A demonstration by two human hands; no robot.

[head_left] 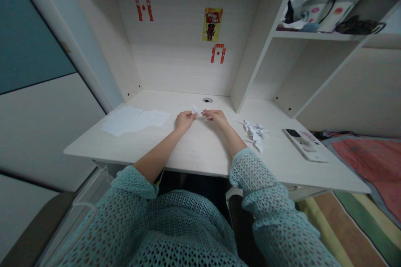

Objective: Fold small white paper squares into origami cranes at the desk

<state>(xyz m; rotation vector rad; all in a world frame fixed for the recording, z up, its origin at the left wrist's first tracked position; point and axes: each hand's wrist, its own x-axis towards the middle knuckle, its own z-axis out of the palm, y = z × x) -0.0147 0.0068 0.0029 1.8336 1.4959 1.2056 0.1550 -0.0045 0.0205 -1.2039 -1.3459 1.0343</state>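
Observation:
Between my two hands, just above the desk [200, 150], is a small piece of folded white paper [194, 109] with a pointed tip sticking up. My left hand [185, 120] pinches it from the left between thumb and fingers. From the right, my right hand [216, 116] has its fingertips closed at the paper's other side. The part between the fingertips is mostly hidden. Flat white paper sheets [131, 120] lie to the left of my hands. A heap of small folded white paper pieces [255, 132] lies to the right, beside my right forearm.
A phone in a pale case [304, 145] lies on the right of the desk. Behind my hands is a round cable hole [207, 100]. An upright divider [250, 71] and a shelf with pen holders [338, 10] stand at the right. A striped bed cover [354, 221] is beside the desk.

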